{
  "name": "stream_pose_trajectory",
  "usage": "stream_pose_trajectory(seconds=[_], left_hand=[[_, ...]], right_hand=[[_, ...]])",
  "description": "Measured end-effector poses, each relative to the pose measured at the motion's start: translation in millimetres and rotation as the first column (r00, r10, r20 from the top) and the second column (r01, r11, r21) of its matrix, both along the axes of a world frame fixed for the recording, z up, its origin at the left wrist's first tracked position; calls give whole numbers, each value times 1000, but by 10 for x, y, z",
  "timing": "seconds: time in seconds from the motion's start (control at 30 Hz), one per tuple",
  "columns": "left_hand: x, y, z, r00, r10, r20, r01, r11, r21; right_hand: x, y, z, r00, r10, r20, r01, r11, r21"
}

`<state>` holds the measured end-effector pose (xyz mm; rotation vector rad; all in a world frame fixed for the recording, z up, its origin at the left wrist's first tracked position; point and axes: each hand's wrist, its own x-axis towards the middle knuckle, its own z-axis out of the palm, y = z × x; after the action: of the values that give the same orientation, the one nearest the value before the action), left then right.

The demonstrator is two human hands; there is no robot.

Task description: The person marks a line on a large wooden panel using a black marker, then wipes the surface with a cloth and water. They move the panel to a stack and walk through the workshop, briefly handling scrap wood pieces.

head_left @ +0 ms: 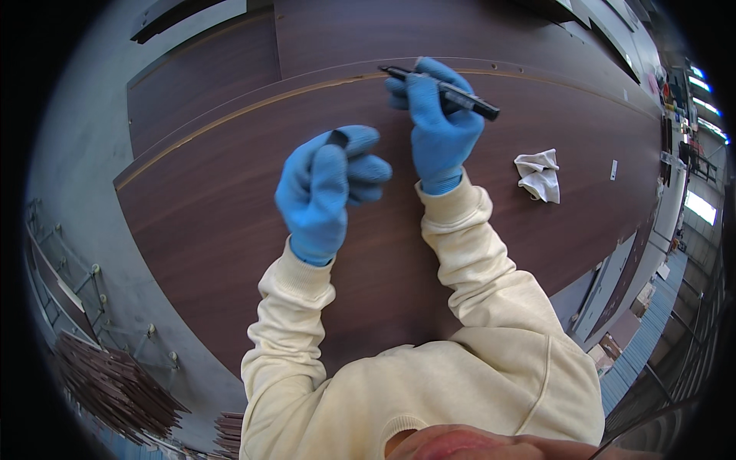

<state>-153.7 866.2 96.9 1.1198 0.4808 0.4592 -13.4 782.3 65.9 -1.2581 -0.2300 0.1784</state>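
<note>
Cream sweatshirt [460,376] nearest; gloved left hand [318,188] pinches black cap [336,139]; gloved right hand [439,115], farther, grips uncapped black marker [477,104] above brown panel [222,215]; white cloth [541,176] lies at right

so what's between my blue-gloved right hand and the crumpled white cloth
In the head view, only a bare stretch of the dark brown wood-grain panel shows between your right hand, holding a black marker, and the cloth.

1 marker [468,102], 1 cloth [543,184]
</note>
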Motion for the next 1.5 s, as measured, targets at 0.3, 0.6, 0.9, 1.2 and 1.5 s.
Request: stream_pose_trajectory(seconds=[0.3, 0.6, 0.9, 1.2, 1.5], left_hand=[[-261, 194, -229, 995, 84, -48, -78, 990, 119], [-263, 195, -259, 999, 49, -14, -47, 994, 100], [-266, 179, -304, 998, 56, -4, -55, 990, 128], [-264, 180, -276, 999, 48, -11, -46, 994, 102], [-248, 158, -296, 997, 70, -42, -60, 976, 207]], right_hand=[[-216, 165, -182, 992, 18, 128, 9, 978, -210], [-217, 198, -274, 979, 1, 204, 55, 961, -271], [-208, 198, -295, 974, 21, 226, 43, 961, -275], [-208, 210, -302, 969, 23, 246, 57, 947, -315], [-211, 216, -284, 971, 15, 238, 61, 949, -310]])
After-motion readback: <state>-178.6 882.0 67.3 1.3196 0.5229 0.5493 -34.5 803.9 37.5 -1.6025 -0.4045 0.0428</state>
